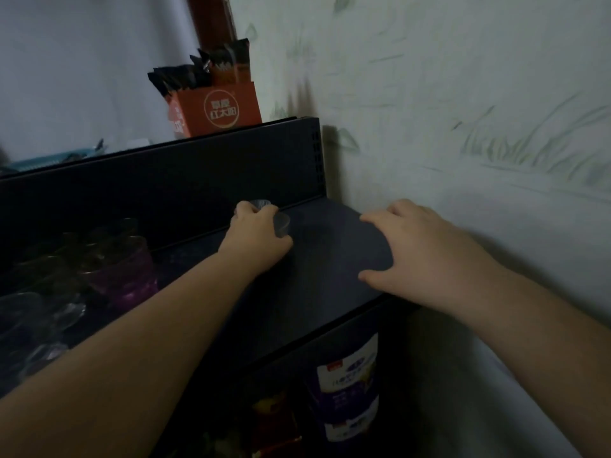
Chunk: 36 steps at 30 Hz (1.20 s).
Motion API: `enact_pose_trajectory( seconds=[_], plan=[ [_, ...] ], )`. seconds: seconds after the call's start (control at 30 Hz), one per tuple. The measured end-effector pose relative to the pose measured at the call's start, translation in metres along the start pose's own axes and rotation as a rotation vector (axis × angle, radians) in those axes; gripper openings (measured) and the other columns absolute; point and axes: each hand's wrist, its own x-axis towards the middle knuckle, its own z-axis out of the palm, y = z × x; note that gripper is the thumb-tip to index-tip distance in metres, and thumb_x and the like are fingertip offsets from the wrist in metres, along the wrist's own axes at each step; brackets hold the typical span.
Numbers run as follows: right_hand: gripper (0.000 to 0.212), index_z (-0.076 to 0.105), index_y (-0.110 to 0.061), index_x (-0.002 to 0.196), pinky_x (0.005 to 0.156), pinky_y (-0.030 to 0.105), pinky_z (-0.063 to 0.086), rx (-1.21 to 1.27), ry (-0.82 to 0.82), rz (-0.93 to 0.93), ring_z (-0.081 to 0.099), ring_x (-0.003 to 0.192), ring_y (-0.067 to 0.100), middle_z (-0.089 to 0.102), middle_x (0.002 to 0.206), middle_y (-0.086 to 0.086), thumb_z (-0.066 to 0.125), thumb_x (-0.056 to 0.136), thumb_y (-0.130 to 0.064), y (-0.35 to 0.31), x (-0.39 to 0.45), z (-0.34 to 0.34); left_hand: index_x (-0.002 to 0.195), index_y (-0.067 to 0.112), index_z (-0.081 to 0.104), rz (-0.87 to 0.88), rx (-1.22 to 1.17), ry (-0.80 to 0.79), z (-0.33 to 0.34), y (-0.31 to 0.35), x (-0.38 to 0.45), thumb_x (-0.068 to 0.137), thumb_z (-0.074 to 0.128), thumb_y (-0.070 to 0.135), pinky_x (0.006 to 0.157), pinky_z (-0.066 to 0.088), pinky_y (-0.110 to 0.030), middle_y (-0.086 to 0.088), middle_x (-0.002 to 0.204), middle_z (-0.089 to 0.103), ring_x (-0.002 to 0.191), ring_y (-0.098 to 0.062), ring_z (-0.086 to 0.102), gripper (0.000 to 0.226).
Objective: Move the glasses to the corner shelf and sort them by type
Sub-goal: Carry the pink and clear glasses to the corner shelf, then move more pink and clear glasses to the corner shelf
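My left hand (256,234) is closed around small clear glasses (281,224) near the back of the dark shelf (330,276); one rim shows above the fingers and another to their right. My right hand (426,249) hovers over the shelf's right end by the wall, fingers apart, holding nothing. At the shelf's left stand purple-tinted glasses (129,272), with more clear glasses (39,319) in front of them, dim and blurred.
A dark back panel (165,190) rises behind the shelf. On top of it sit an orange box (218,110) of sachets and a teal item (43,160). The patterned wall (463,127) closes the right side. Labelled tins (350,378) stand on the level below.
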Motion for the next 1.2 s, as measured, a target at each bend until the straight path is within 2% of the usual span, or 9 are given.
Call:
enact_pose_trajectory(
  seconds=[0.13,0.23,0.4,0.57,0.7,0.97,1.07,1.2],
  plan=[
    [0.077,0.038,-0.034,0.145,0.095,0.038,0.044,-0.006,-0.002,-0.057,0.047,0.121,0.024,0.046,0.130,0.000,0.069,0.078,-0.057,0.003,0.012,0.002,0.147,0.028,0.031,-0.002,-0.004,0.038,-0.006,0.002,-0.013,0.084,0.063,0.046,0.100,0.041,-0.043,-0.008,0.143,0.027,0.129,-0.032,0.035,0.073],
    [0.076,0.040,-0.033,0.143,0.093,0.038,0.046,0.021,0.008,-0.118,0.049,0.117,0.024,0.047,0.127,-0.001,0.070,0.078,-0.057,-0.006,0.021,0.002,0.145,0.029,0.034,0.046,0.055,0.133,-0.016,0.000,-0.042,0.083,0.062,0.042,0.099,0.039,-0.042,-0.006,0.142,0.030,0.130,-0.031,0.032,0.069],
    [0.068,0.045,-0.031,0.137,0.088,0.035,0.047,0.104,0.079,-0.282,0.050,0.112,0.020,0.047,0.123,-0.002,0.070,0.078,-0.054,-0.049,0.034,0.003,0.151,0.031,0.024,0.028,0.195,0.234,-0.050,-0.019,-0.106,0.082,0.064,0.051,0.107,0.031,-0.036,0.001,0.152,0.022,0.141,-0.022,0.019,0.083],
    [0.089,0.032,-0.034,0.148,0.096,0.034,0.045,0.161,0.052,-0.456,0.044,0.120,0.017,0.042,0.132,-0.005,0.072,0.075,-0.063,-0.122,0.037,0.003,0.151,0.032,0.029,-0.071,0.262,0.398,-0.098,-0.060,-0.183,0.073,0.060,0.061,0.110,0.029,-0.037,0.004,0.149,0.029,0.140,-0.021,0.026,0.089],
    [0.101,0.025,-0.034,0.150,0.101,0.033,0.040,0.183,0.003,-0.572,0.040,0.125,0.018,0.038,0.136,-0.005,0.072,0.069,-0.070,-0.192,0.028,0.004,0.151,0.027,0.030,-0.230,0.320,0.451,-0.132,-0.108,-0.242,0.071,0.062,0.063,0.113,0.025,-0.038,0.000,0.150,0.031,0.141,-0.023,0.024,0.093],
    [0.119,0.018,-0.024,0.157,0.109,0.035,0.036,0.233,-0.115,-0.726,0.032,0.136,0.017,0.032,0.147,-0.004,0.061,0.064,-0.085,-0.332,-0.012,0.007,0.155,0.032,0.011,-0.610,0.344,0.366,-0.179,-0.216,-0.355,0.074,0.046,0.080,0.116,0.017,-0.038,0.004,0.159,0.013,0.146,-0.017,0.004,0.101],
    [0.115,0.017,-0.021,0.157,0.111,0.034,0.031,0.260,-0.150,-0.737,0.027,0.141,0.016,0.028,0.154,-0.004,0.053,0.069,-0.086,-0.387,-0.034,0.012,0.156,0.030,0.009,-0.694,0.340,0.311,-0.194,-0.258,-0.400,0.072,0.038,0.086,0.117,0.015,-0.038,0.002,0.161,0.011,0.147,-0.018,0.003,0.105],
    [0.112,0.020,-0.022,0.157,0.112,0.036,0.033,0.257,-0.186,-0.761,0.028,0.142,0.016,0.027,0.157,-0.005,0.044,0.071,-0.090,-0.454,-0.061,0.023,0.157,0.027,0.008,-0.752,0.313,0.272,-0.216,-0.305,-0.453,0.074,0.028,0.088,0.117,0.010,-0.036,0.002,0.163,0.008,0.149,-0.017,0.000,0.105]
  ],
)
